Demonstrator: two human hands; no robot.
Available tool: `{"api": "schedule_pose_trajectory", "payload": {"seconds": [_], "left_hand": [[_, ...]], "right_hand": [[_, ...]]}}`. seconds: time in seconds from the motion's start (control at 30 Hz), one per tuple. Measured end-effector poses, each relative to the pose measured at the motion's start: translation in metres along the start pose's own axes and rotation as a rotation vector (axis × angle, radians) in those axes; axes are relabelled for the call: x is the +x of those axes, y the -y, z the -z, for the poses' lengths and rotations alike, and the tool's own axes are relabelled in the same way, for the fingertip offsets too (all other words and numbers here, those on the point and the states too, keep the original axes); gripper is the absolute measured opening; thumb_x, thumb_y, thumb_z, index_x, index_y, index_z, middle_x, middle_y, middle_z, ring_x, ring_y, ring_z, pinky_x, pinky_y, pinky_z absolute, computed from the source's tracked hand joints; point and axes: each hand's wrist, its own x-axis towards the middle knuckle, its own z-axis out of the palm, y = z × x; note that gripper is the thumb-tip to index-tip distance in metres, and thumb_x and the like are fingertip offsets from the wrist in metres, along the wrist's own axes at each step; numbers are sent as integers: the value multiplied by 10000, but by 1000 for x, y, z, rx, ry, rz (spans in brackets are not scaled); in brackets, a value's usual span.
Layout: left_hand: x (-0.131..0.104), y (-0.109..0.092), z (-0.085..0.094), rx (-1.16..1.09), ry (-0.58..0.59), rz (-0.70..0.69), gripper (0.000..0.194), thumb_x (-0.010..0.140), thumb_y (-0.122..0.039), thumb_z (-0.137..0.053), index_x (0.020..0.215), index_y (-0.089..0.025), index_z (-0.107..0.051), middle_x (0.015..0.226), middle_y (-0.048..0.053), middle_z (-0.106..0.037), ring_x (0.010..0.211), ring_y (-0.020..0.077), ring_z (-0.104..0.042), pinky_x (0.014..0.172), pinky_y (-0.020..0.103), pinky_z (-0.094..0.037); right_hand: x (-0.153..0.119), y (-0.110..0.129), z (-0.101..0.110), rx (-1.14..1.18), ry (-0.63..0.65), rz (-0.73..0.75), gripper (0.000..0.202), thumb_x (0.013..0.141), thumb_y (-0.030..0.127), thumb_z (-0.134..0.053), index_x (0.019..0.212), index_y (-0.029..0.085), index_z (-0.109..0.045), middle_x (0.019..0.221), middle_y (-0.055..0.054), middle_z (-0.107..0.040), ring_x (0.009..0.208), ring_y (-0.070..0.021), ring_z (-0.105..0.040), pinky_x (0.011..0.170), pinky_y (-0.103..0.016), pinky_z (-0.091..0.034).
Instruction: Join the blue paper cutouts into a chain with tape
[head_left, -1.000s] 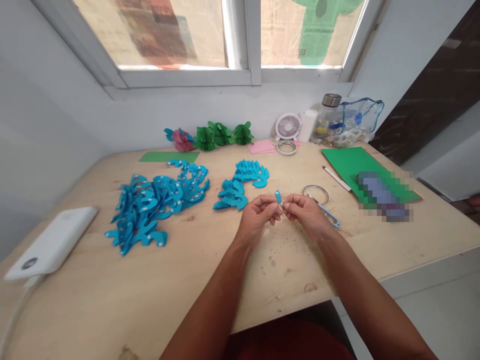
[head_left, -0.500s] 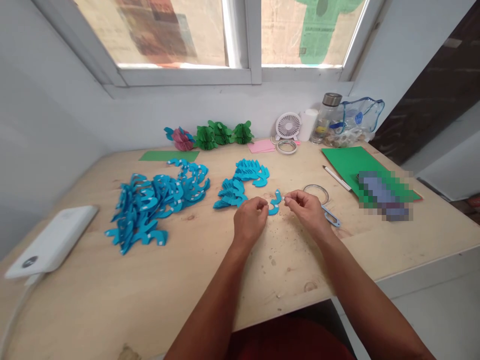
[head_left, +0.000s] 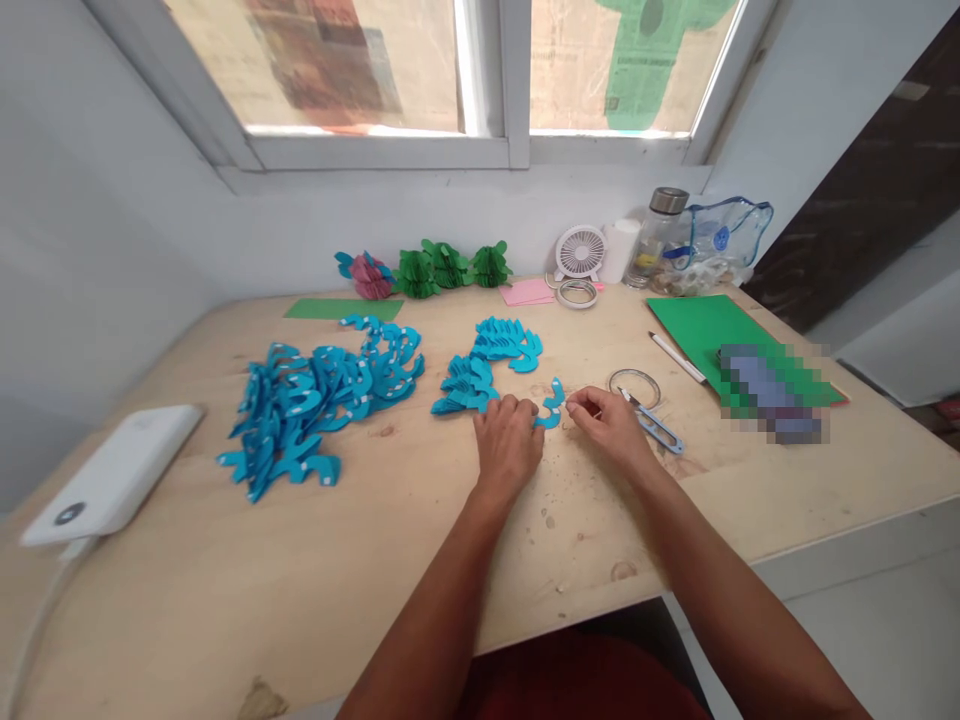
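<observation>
A small curved blue paper piece (head_left: 553, 400) with white squares lies between my hands. My left hand (head_left: 510, 440) rests at its left end, fingers bent and close together over the paper's edge. To the right of the piece, my right hand (head_left: 606, 415) has thumb and forefinger pinched; whatever is between the tips is too small to make out. Folded blue paper strips (head_left: 465, 385) lie just beyond my left hand, with another fanned blue strip (head_left: 506, 340) behind them. A large heap of blue paper pieces (head_left: 315, 390) lies to the left.
A blue cutter (head_left: 656, 425) and a tape ring (head_left: 634, 385) lie right of my right hand. Farther right are a white pen (head_left: 676, 357) and green sheets (head_left: 694, 325). Paper flowers, a fan (head_left: 581, 253) and a bottle (head_left: 656, 240) stand along the wall; a power bank (head_left: 112, 475) is left.
My left hand has turned flatter, its fingers now spread over the left end of the blue piece. My right hand has shifted slightly, uncovering more of the cutter. The view has moved a little.
</observation>
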Motion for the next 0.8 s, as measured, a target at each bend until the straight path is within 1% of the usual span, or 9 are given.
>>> {"api": "schedule_pose_trajectory", "payload": {"seconds": [0.17, 0.33, 0.43, 0.53, 0.63, 0.7, 0.8], "left_hand": [[1, 0, -2, -24, 1, 8, 145, 768, -245, -522, 884, -239, -610, 949, 62, -602, 1000, 255, -482, 791, 382, -319], [3, -1, -2, -137, -17, 42, 115, 725, -171, -555, 824, -219, -590, 906, 40, -634, 965, 234, -520, 792, 365, -343], [4, 0, -4, -321, -39, 42, 104, 721, -118, -531, 763, -204, -572, 814, 21, -650, 872, 197, -566, 770, 333, -380], [5, 2, -8, -601, -79, 54, 104, 707, -100, -520, 731, -194, -558, 766, 15, -650, 765, 166, -598, 709, 298, -425], [7, 4, -12, -880, -96, 63, 77, 679, -125, -558, 731, -183, -560, 747, 15, -651, 690, 147, -608, 649, 267, -450], [8, 4, -12, -1014, -73, 81, 90, 659, -147, -587, 741, -177, -563, 690, 4, -638, 643, 139, -603, 615, 252, -450], [8, 4, -7, -1143, -7, 119, 134, 631, -169, -621, 749, -171, -559, 612, -19, -616, 590, 125, -586, 584, 234, -432]], "right_hand": [[0, -2, -2, -51, 3, 6, 169, 743, 290, -514, 728, 172, -634, 622, -6, -621, 567, -128, -534, 545, -227, -386], [-1, -1, -2, -70, 2, 3, 166, 740, 286, -513, 720, 170, -629, 619, -5, -617, 570, -129, -535, 550, -229, -381], [-2, -1, -3, -68, 13, 15, 171, 743, 291, -512, 731, 170, -632, 622, -3, -617, 567, -128, -531, 546, -228, -378], [-3, 0, -3, -79, 7, 48, 177, 757, 297, -507, 736, 174, -632, 610, 2, -606, 549, -122, -514, 527, -227, -362], [-4, 4, -4, -87, -24, 90, 193, 770, 312, -501, 733, 176, -632, 606, -2, -600, 534, -119, -495, 510, -228, -348], [-4, 6, -4, -66, -46, 125, 206, 777, 321, -498, 754, 173, -639, 635, -15, -613, 543, -122, -496, 512, -231, -355], [-5, 9, -1, -22, -45, 159, 237, 798, 326, -482, 819, 164, -654, 699, -32, -637, 575, -127, -513, 536, -236, -375]]}}
